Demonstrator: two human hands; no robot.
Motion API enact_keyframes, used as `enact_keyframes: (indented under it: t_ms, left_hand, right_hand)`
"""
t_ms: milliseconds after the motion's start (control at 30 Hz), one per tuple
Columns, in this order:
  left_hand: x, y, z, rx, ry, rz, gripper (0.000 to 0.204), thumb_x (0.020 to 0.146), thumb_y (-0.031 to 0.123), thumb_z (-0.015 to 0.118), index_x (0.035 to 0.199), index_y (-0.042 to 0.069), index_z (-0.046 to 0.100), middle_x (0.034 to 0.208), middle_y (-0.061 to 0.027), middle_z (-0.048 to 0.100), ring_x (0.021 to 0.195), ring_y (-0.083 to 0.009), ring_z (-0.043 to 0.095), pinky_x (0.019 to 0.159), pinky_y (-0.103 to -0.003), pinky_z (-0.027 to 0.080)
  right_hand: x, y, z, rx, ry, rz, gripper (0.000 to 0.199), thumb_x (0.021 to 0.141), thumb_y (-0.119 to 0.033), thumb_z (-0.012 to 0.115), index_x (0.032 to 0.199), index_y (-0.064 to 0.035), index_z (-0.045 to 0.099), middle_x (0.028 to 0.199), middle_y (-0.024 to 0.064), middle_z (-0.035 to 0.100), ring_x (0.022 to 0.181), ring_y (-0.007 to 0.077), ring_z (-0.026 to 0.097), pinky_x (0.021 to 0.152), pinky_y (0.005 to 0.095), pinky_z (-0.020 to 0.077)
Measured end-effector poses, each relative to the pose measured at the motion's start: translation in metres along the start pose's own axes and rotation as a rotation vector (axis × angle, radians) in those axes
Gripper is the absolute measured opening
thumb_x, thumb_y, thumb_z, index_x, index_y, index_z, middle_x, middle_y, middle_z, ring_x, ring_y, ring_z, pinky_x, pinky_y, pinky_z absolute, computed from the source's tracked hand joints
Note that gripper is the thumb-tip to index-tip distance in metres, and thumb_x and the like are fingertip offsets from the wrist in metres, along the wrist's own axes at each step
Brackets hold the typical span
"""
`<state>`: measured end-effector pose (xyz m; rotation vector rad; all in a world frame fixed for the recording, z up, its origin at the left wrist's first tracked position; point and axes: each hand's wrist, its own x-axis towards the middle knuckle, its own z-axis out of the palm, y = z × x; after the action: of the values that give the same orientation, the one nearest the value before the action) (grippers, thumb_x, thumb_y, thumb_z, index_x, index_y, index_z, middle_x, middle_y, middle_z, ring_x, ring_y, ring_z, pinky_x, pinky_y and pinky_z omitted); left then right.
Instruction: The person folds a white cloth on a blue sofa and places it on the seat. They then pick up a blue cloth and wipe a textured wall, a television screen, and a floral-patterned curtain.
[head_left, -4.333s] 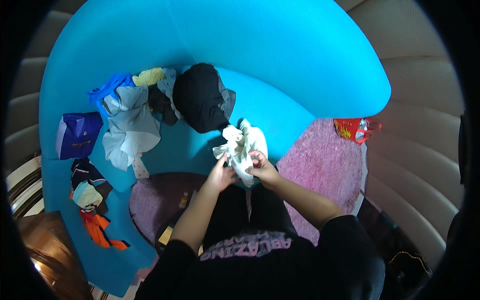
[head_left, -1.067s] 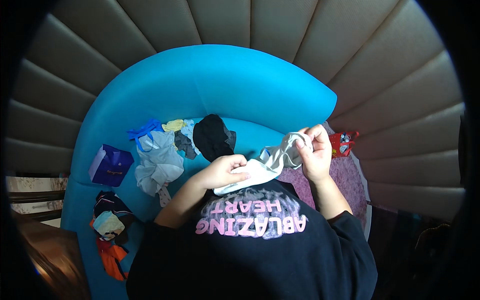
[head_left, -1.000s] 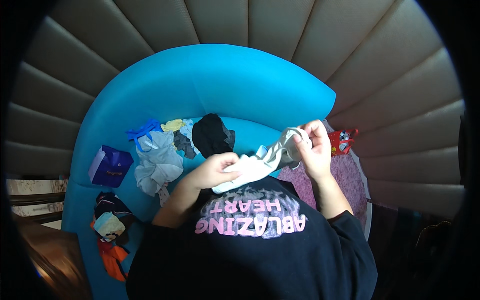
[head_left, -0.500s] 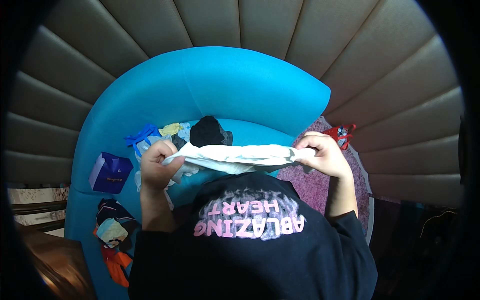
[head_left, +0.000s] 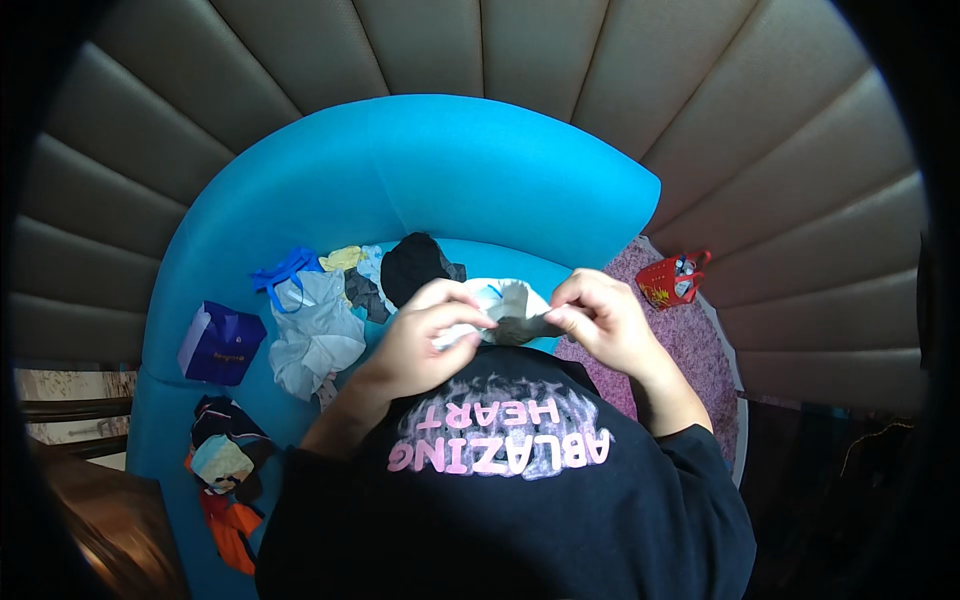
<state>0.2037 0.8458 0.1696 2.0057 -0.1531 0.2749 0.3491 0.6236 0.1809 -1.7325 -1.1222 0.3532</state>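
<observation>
A white garment with a dark grey part (head_left: pixel 513 300) is bunched between my hands, just above the front of my black shirt. What kind of garment it is I cannot tell. At its left side my left hand (head_left: pixel 425 337) curls its fingers and thumb onto the white cloth. My right hand (head_left: pixel 608 322) pinches the dark grey edge between thumb and fingers. Beyond them, a black piece of clothing (head_left: pixel 410 268) lies on the turquoise sofa (head_left: pixel 480 160), beside grey and light blue patterned cloths. The lower part of the held garment is hidden by my hands and shirt.
To the left on the sofa lie a whitish bag with blue handles (head_left: pixel 315 335), a yellow cloth (head_left: pixel 342 258) and a purple paper bag (head_left: pixel 225 345). Dark, pale and orange clothes (head_left: pixel 235 530) are heaped nearer me. A red bag (head_left: pixel 665 283) stands on the pink carpet (head_left: pixel 700 360).
The garment was stretched wide between my hands; now it is gathered up. My left hand moved right and my right hand moved slightly left. The whitish bag is now uncovered.
</observation>
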Motion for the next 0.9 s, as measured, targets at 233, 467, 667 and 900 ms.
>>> enact_keyframes:
  t_ms: [233, 467, 667, 900]
  left_hand:
    - [0.002, -0.037, 0.042, -0.847, -0.22, -0.358, 0.027, 0.1, 0.019, 0.058, 0.103, -0.006, 0.065, 0.099, -0.0098, 0.065, 0.092, -0.0109, 0.06, 0.074, -0.023, 0.047]
    - [0.0, -0.038, 0.047, -0.762, -0.35, -0.621, 0.036, 0.103, 0.025, 0.052, 0.095, -0.006, 0.069, 0.087, -0.0065, 0.069, 0.075, -0.0068, 0.06, 0.067, -0.02, 0.046]
    - [0.0, -0.038, 0.063, -1.012, -0.078, -0.588, 0.028, 0.101, 0.019, 0.054, 0.101, -0.007, 0.066, 0.091, -0.0071, 0.068, 0.079, -0.0084, 0.062, 0.068, -0.021, 0.047]
    - [0.002, -0.027, 0.047, -0.777, 0.024, -0.419, 0.022, 0.1, 0.014, 0.056, 0.103, -0.005, 0.068, 0.08, 0.004, 0.056, 0.068, -0.001, 0.045, 0.057, -0.019, 0.033]
  right_hand:
    - [0.0, -0.009, 0.012, 0.03, -0.148, -0.048, 0.009, 0.084, -0.015, 0.074, 0.085, -0.0086, 0.068, 0.081, 0.0045, 0.065, 0.071, 0.0203, 0.066, 0.061, 0.0305, 0.0518]
    - [-0.008, -0.004, 0.015, -0.034, -0.138, -0.081, 0.008, 0.08, -0.011, 0.074, 0.084, -0.0071, 0.069, 0.084, 0.0059, 0.066, 0.079, 0.024, 0.067, 0.068, 0.0338, 0.0531]
    - [-0.007, -0.003, 0.015, -0.134, -0.053, -0.146, 0.014, 0.078, -0.011, 0.076, 0.089, -0.008, 0.069, 0.087, 0.006, 0.065, 0.08, 0.0245, 0.065, 0.07, 0.0345, 0.0527]
    - [-0.01, -0.003, 0.012, -0.026, 0.013, 0.042, 0.021, 0.082, -0.017, 0.077, 0.096, -0.0071, 0.067, 0.086, 0.0054, 0.063, 0.072, 0.0172, 0.06, 0.06, 0.028, 0.0487]
